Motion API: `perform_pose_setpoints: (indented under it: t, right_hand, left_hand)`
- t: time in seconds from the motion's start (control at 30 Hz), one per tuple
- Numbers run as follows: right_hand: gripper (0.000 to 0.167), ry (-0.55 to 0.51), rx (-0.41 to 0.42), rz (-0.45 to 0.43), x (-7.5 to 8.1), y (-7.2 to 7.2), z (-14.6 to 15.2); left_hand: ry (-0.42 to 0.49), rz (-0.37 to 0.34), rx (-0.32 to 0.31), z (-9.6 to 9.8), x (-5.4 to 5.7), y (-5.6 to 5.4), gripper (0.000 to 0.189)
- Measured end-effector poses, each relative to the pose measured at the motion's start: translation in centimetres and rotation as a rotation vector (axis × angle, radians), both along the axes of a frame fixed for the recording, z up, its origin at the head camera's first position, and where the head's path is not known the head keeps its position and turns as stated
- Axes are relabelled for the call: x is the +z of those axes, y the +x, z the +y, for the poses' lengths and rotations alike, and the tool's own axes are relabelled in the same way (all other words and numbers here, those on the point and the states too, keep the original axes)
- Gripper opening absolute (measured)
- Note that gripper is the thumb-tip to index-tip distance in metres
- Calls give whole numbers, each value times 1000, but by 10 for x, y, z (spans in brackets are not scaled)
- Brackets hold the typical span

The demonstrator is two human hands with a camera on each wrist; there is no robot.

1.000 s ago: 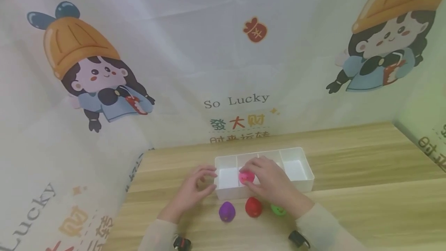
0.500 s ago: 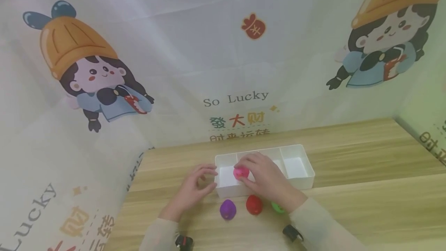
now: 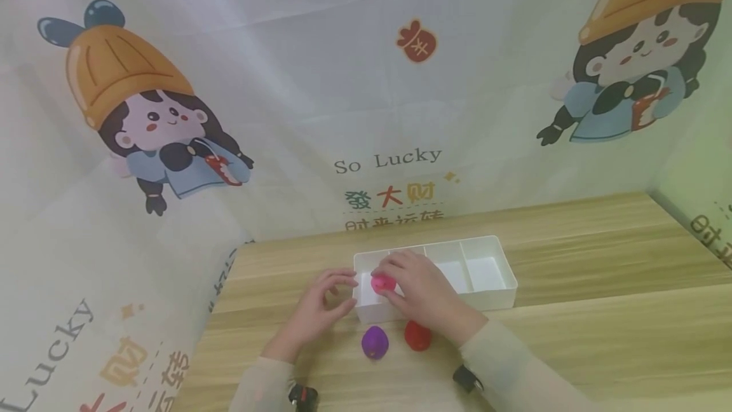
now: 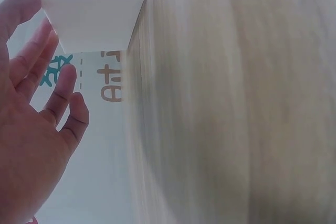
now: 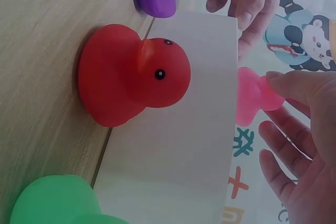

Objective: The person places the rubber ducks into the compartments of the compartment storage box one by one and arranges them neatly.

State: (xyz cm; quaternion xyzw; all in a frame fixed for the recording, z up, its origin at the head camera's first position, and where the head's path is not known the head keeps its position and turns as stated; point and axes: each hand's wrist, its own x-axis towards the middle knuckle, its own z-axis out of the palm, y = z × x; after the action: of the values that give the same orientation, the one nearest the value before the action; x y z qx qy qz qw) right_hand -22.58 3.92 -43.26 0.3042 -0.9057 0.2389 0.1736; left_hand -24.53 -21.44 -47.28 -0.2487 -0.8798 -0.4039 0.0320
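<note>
My right hand (image 3: 423,291) pinches a pink rubber duck (image 3: 382,283) between thumb and fingers, over the leftmost compartment of a long white divided box (image 3: 492,299). In the right wrist view the pink duck (image 5: 252,95) shows just above the box's rim, thumb on its head. My left hand (image 3: 317,307) is at the box's left end, thumb and fingertips against its wall, fingers relaxed and spread. In the left wrist view the end wall (image 4: 97,11) stands beside these fingertips.
In front of the box stand a purple duck (image 3: 375,343) and a red duck (image 3: 418,337). A green duck (image 5: 58,203) shows in the right wrist view, hidden by my arm in the head view. A printed curtain (image 3: 309,81) hangs behind the wooden table (image 3: 595,253).
My right hand has carried the pink duck leftward from the second compartment to over the leftmost one. My right forearm now covers the green duck. The left hand stays at the box.
</note>
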Motion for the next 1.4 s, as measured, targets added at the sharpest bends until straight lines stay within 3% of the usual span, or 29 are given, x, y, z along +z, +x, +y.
perform_pose_setpoints:
  t: [0.27, 0.53, 0.9, 1.4]
  right_hand:
    - [22, 3, 8, 6, -2, -3, -5]
    - [23, 8, 22, 28, -5, -7, -10]
    - [23, 7, 0, -45, -8, -11, -14]
    - [22, 60, -14, -136, -16, -27, -19]
  left_hand:
    - [-27, -4, -4, -1, -2, -2, 31]
    - [-11, 46, -8, -1, -2, -1, 30]
    - [-15, -15, 41, 1, -2, 2, 29]
    - [-21, -18, 44, 2, -1, 2, 28]
